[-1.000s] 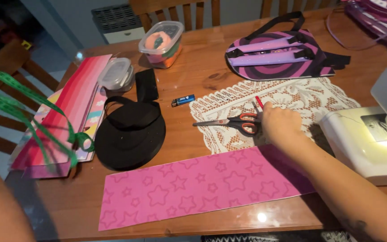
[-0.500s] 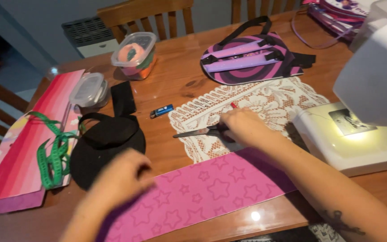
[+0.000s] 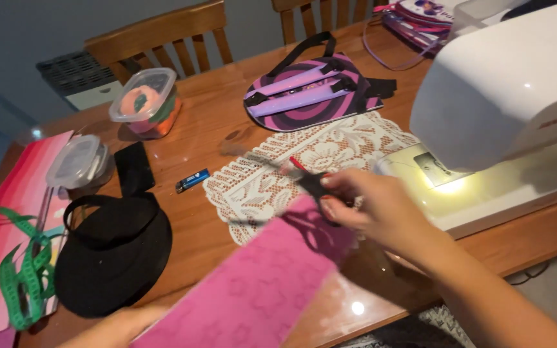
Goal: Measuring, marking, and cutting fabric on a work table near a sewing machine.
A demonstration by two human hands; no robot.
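Observation:
My right hand [image 3: 381, 209] grips a pair of scissors [image 3: 311, 180] with black handles and a red tip, held over the white lace doily [image 3: 272, 180]. My left hand [image 3: 114, 328] is at the bottom edge and holds the near end of a pink sheet with a star pattern [image 3: 259, 290], lifted off the table and tilted up toward the scissors. The sheet's far edge meets the scissors by my right fingers. The motion blurs both.
A white sewing machine [image 3: 504, 96] with its lamp on stands at the right. A purple and black bag piece [image 3: 314, 96], two plastic tubs [image 3: 146, 103], a blue lighter [image 3: 193, 180], a black webbing roll [image 3: 114, 251], green tape measure [image 3: 27, 277] and striped paper [image 3: 14, 219] lie on the wooden table [image 3: 207, 129].
My left hand came in and lifted the pink sheet off the table. My right hand picked the scissors up from the doily and brought them to the sheet's edge.

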